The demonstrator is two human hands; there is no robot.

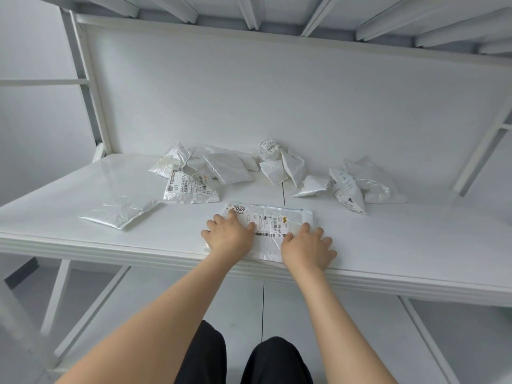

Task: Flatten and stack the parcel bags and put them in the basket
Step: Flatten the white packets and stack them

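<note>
The parcel bag [279, 220] lies flat at the near edge of the table [415, 245], label up, its long axis seemingly running along that edge. The left hand [228, 235] and right hand [307, 249] press on it palms down, fingers spread. Crumpled bags [230, 167] lie towards the far edge.

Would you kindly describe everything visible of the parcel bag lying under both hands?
The parcel bag is white, glossy, crinkled plastic, lying flat near the front edge of the table. A shipping label with barcodes and "2028" faces up. The left hand and right hand press on it with spread fingers.
</note>
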